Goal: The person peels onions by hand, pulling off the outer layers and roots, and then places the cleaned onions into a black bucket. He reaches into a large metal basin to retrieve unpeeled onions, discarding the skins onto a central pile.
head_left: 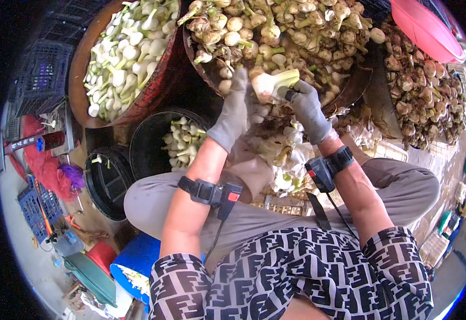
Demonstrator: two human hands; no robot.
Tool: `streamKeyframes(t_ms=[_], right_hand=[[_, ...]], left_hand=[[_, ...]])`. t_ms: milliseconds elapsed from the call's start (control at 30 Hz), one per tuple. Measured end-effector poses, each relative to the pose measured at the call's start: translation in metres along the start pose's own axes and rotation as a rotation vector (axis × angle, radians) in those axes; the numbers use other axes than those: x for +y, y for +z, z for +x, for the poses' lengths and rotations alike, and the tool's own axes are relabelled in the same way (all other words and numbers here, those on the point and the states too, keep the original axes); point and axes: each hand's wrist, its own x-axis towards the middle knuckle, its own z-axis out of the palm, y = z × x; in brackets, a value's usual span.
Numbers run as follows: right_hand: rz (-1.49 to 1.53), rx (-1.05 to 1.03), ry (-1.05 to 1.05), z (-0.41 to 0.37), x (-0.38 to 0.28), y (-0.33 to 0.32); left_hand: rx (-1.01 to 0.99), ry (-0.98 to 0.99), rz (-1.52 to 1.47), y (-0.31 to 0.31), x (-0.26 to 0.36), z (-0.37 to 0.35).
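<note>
My right hand [310, 110], in a grey glove, is closed at the green stem end of a large garlic bulb [265, 85]. A small black piece [290, 95] shows at its thumb; I cannot tell what it belongs to. My left hand [235, 111], gloved too, is open with its fingers stretched out, just left of the bulb. Both hands are over the near rim of a wide tub [361, 88] of unpeeled garlic [302, 37]. Below them, loose white peelings [283, 152] are heaped between my legs.
A rusty red drum [163, 72] on the left holds peeled white garlic [129, 58]. Nearer stand a black bucket [137, 140] with more bulbs and another black bucket [107, 186]. Muddy garlic [425, 96] and a pink basin [428, 29] are at right. A blue barrel [131, 261] is beside me.
</note>
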Motion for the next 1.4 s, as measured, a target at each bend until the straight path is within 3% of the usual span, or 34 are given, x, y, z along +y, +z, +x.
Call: streamKeyframes(t_ms=[100,133,233,300,367,400,433,467,500,533,567,633,667,767,800,900,967,1033,1100,1133,1167,1200,1233,1300,1400], right_hand=[[0.074,-0.084,-0.085,0.002,-0.002,-0.002],[0.086,-0.106,-0.077,0.001,-0.003,-0.002],[0.112,-0.189,-0.049,-0.002,-0.003,-0.004],[0.108,-0.278,-0.028,-0.001,0.001,-0.014],[-0.349,-0.260,-0.423,-0.002,0.004,-0.025],[-0.403,-0.235,-0.487,-0.009,-0.005,-0.026],[-0.457,-0.209,-0.548,-0.013,-0.009,-0.027],[-0.460,-0.220,-0.447,-0.013,-0.002,-0.031],[-0.481,-0.212,-0.544,-0.014,-0.004,-0.030],[-0.501,-0.202,-0.641,-0.014,-0.008,-0.028],[-0.519,-0.189,-0.739,-0.015,-0.010,-0.027],[-0.548,-0.166,-0.660,-0.014,-0.010,-0.031],[-0.564,-0.157,-0.619,-0.013,-0.010,-0.033],[-0.170,-0.175,-0.342,-0.014,-0.017,-0.028],[-0.159,-0.195,-0.335,-0.016,-0.019,-0.025],[-0.123,-0.218,-0.310,-0.020,-0.022,-0.023],[-0.092,-0.175,-0.281,-0.021,-0.019,-0.031],[-0.099,-0.008,-0.369,-0.030,-0.037,-0.050],[0.062,0.175,-0.312,-0.026,-0.046,-0.075],[0.124,0.053,-0.203,-0.021,-0.031,-0.092],[-0.516,-0.174,-0.294,-0.017,-0.020,-0.110],[-1.086,-0.343,-0.539,-0.013,-0.009,-0.128],[-0.789,-0.575,0.050,-0.025,-0.021,-0.115],[-1.188,-0.384,-0.268,-0.050,-0.037,-0.081],[-0.503,-0.107,-0.471,-0.031,-0.031,-0.054]], left_hand=[[0.287,0.702,0.672,0.011,-0.029,0.020],[0.306,0.589,0.472,0.015,-0.030,0.015],[0.359,0.536,0.568,0.016,-0.018,0.007],[0.261,0.358,0.276,0.018,-0.011,-0.001],[0.159,0.183,-0.014,0.018,-0.006,-0.006],[0.173,0.293,-0.014,0.018,-0.010,-0.001],[-0.035,0.205,-0.130,0.006,-0.013,0.003],[-0.246,0.114,-0.246,-0.012,-0.014,0.008],[-0.457,0.023,-0.359,-0.015,-0.005,0.006],[-0.788,-0.044,-0.436,-0.015,0.003,0.008],[-0.458,0.059,-0.335,-0.009,0.003,0.009],[0.203,0.260,-0.118,0.017,0.003,0.004],[0.305,0.366,0.284,-0.018,-0.010,0.023],[0.540,0.421,0.557,0.015,0.021,-0.008],[0.522,0.534,0.632,0.015,0.018,-0.006],[0.536,0.378,0.491,0.010,0.006,0.002],[0.469,0.404,0.265,0.000,0.002,0.009],[0.433,0.400,0.092,0.009,0.014,-0.007],[0.356,0.427,0.018,0.008,0.024,-0.015],[0.328,0.419,-0.025,0.007,0.026,-0.017],[0.297,0.406,-0.066,0.007,0.027,-0.016],[0.282,0.419,-0.021,0.009,0.026,-0.014],[0.269,0.429,0.021,0.011,0.023,-0.012],[0.235,0.452,0.114,0.015,0.016,-0.007],[0.235,0.536,0.298,0.018,0.005,-0.003]])
